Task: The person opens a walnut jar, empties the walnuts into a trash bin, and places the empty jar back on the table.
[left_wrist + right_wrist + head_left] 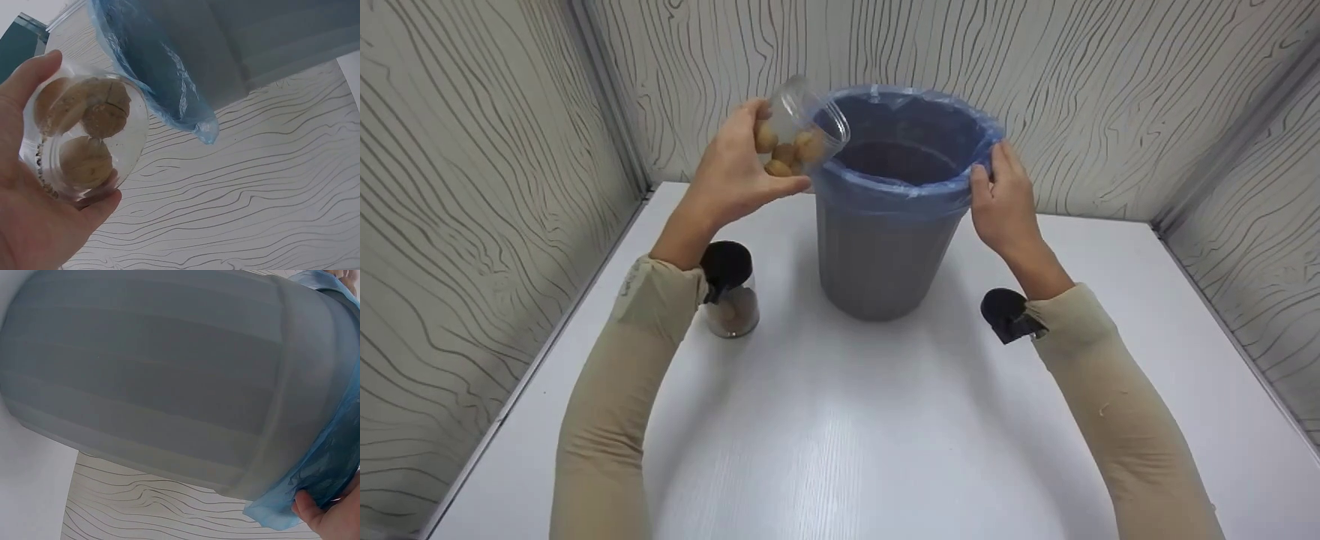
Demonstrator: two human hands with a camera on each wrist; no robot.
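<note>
My left hand (730, 166) grips a clear jar (793, 97) with several walnuts (784, 154) in it. The jar lies tilted, its mouth pointing right at the near-left rim of the grey bin (877, 262). In the left wrist view, the walnuts (87, 160) show through the clear wall between thumb and fingers. A blue bag (885, 187) lines the bin and is folded over its rim. At the bin's right side my right hand (1009, 199) holds the rim, thumb and fingers pinching the bag there. The right wrist view has the right hand (337, 514) at the bag's edge.
A second clear jar (733, 313) with brownish contents stands on the white table (825, 420), left of the bin and partly behind the black left wrist camera (726, 262). Wood-patterned panels (1080, 90) enclose the table at the back and sides.
</note>
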